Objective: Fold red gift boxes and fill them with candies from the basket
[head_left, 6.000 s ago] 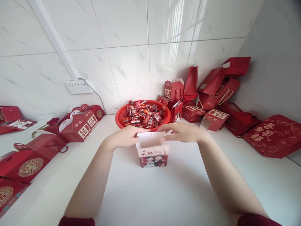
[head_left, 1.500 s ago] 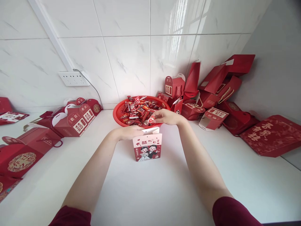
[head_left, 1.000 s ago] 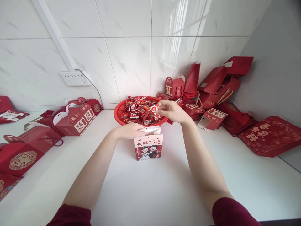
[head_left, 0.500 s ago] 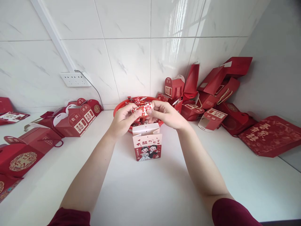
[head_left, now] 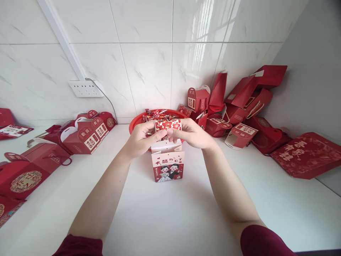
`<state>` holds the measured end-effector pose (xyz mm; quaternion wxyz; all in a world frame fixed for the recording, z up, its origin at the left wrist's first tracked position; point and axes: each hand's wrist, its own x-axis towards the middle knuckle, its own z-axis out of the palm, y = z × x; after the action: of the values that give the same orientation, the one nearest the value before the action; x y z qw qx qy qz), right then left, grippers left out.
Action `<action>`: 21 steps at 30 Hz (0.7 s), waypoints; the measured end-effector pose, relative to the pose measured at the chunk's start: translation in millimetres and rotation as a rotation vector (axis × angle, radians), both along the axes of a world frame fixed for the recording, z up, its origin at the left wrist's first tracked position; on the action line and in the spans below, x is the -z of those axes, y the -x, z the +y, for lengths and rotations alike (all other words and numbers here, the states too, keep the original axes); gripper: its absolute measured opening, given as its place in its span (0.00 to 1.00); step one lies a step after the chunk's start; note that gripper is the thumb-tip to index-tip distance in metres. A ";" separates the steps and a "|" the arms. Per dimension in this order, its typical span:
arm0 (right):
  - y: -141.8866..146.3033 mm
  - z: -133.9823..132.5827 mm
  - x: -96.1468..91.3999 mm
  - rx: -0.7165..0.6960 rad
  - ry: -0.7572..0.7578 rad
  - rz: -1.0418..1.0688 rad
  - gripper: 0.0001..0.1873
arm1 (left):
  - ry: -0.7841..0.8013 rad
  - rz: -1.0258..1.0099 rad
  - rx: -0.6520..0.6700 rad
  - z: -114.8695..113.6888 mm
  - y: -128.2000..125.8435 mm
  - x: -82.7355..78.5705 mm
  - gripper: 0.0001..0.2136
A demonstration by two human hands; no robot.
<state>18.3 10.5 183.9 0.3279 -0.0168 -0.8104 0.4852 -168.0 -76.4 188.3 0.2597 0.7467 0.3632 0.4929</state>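
A small wrapped packet (head_left: 168, 124), white with a red pattern, is pinched at its two ends between my hands. My left hand (head_left: 141, 139) grips its left side, thumb in front. On the other side my right hand (head_left: 194, 133) holds it with the thumb across the front. Just below the hands stands an upright paper gift box (head_left: 168, 170), its top open, printed with a cartoon bride and groom. Behind, a round red basket (head_left: 131, 129) holds many wrapped candies (head_left: 157, 113), partly hidden by my hands and the packet.
Red gift boxes (head_left: 90, 140) line the left side of the white table (head_left: 165, 217). More red boxes (head_left: 241, 135) are heaped at the right against the tiled wall (head_left: 149, 71). A flat red bag (head_left: 306, 154) lies at far right. A socket strip (head_left: 85, 89) is on the wall.
The packet has shifted slightly right and been turned, so its broad patterned face shows more. The thumbs have come closer together. The gift box stays in place.
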 end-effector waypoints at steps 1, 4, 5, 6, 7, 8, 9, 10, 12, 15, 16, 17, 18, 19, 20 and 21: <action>0.5 0.4 0.0 -0.007 0.009 0.010 0.14 | -0.002 0.008 -0.007 -0.6 -0.3 0.1 0.07; 2.4 0.7 0.1 -0.038 0.017 0.001 0.14 | 0.005 0.023 -0.031 -1.9 -0.4 0.9 0.08; 3.0 0.2 -0.2 -0.048 0.021 0.003 0.14 | 0.009 0.020 -0.037 -2.2 0.0 1.2 0.08; 3.7 -0.4 -0.5 -0.052 0.026 0.012 0.14 | 0.017 0.017 -0.045 -2.4 0.6 1.4 0.08; 4.4 -1.3 -0.8 -0.049 0.032 0.026 0.13 | 0.025 0.015 -0.053 -2.6 1.4 1.4 0.08; 5.1 -2.1 -1.0 -0.041 0.038 0.042 0.13 | 0.035 0.019 -0.060 -2.7 2.4 1.4 0.08; 5.8 -2.8 -1.1 -0.029 0.044 0.056 0.13 | 0.044 0.028 -0.066 -2.8 3.4 1.3 0.09; 6.5 -3.4 -1.0 -0.014 0.047 0.063 0.14 | 0.051 0.043 -0.070 -2.9 4.4 1.1 0.10; 8.0 -3.9 -0.1 0.014 0.041 0.063 0.16 | 0.059 0.071 -0.075 -2.9 5.9 0.7 0.11; 9.9 -4.4 1.6 0.042 -0.003 0.076 0.18 | 0.060 0.076 -0.072 -3.2 6.5 -0.2 0.12; 10.4 -4.9 1.9 0.055 -0.031 0.091 0.18 | 0.059 0.070 -0.067 -3.4 6.2 -0.6 0.12; 10.8 -5.6 2.1 0.074 -0.065 0.109 0.17 | 0.054 0.062 -0.062 -3.9 5.6 -1.1 0.11; 11.1 -6.4 2.2 0.095 -0.100 0.128 0.17 | 0.048 0.055 -0.059 -4.3 4.9 -1.7 0.11; 11.4 -7.3 2.2 0.116 -0.134 0.147 0.17 | 0.041 0.051 -0.057 -4.8 4.2 -2.2 0.10; 11.5 -8.0 2.2 0.133 -0.163 0.160 0.17 | 0.034 0.051 -0.056 -5.2 3.6 -2.6 0.10; 11.6 -8.6 2.3 0.143 -0.182 0.166 0.17 | 0.027 0.054 -0.056 -5.4 3.2 -2.9 0.10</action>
<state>6.7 1.9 181.6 0.4277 -0.0046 -0.8178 0.3850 -171.2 -81.8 191.2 0.2461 0.7457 0.3977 0.4747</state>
